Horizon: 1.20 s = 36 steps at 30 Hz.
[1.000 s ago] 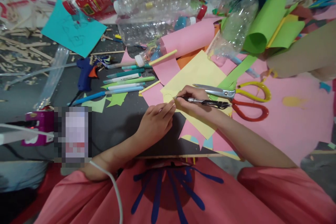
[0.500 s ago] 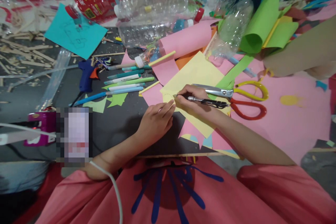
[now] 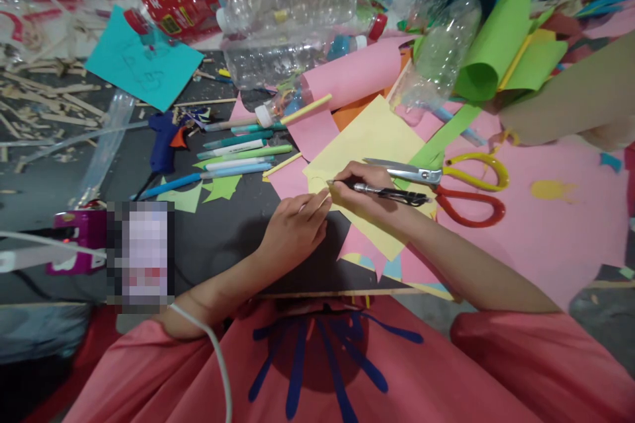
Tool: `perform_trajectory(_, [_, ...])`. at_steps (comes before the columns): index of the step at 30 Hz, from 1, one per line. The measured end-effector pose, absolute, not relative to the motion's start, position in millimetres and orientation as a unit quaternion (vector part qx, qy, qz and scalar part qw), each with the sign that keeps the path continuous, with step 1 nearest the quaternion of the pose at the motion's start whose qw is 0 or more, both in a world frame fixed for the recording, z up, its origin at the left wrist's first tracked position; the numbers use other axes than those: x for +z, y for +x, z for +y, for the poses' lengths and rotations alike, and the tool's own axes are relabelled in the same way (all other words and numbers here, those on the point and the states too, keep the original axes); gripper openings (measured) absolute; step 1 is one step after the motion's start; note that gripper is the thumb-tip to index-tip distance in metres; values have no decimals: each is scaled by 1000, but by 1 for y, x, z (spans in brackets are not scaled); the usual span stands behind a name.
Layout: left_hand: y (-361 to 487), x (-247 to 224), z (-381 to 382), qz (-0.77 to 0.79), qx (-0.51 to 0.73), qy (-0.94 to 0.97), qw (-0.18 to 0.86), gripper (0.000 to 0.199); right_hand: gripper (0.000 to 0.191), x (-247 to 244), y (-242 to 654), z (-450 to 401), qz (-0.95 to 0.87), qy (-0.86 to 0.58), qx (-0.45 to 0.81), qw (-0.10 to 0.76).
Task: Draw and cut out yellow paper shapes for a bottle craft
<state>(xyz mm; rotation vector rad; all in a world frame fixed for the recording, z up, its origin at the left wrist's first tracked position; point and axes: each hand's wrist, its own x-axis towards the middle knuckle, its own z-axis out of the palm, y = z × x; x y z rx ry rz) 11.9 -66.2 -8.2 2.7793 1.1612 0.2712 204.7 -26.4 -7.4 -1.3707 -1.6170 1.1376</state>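
Observation:
My right hand (image 3: pixel 370 195) is closed around a black and silver pen (image 3: pixel 391 193), its tip touching a pale yellow sheet (image 3: pixel 370 139) near the sheet's left corner. A faint curved line shows beside the tip. My left hand (image 3: pixel 297 221) lies with its fingertips at the lower left edge of that sheet; its fingers are close together and extended, holding nothing. Scissors (image 3: pixel 429 175) with one yellow and one red handle rest on the sheet's right side, just beyond my right hand. Pink paper (image 3: pixel 560 211) spreads beneath and to the right.
Markers (image 3: pixel 243 157) and a blue glue gun (image 3: pixel 163 142) lie left of the sheet. Plastic bottles (image 3: pixel 278 59) crowd the back. Rolled green paper (image 3: pixel 496 46) stands back right, near another person's arm (image 3: pixel 575 99). A phone (image 3: pixel 146 254) and cable are at left.

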Motion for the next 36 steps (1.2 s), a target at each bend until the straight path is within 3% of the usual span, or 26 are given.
perform_trajectory(36, [10,-8,-64,363,130,922,33,31,14,-5,206,-28,-599,-594,417,339])
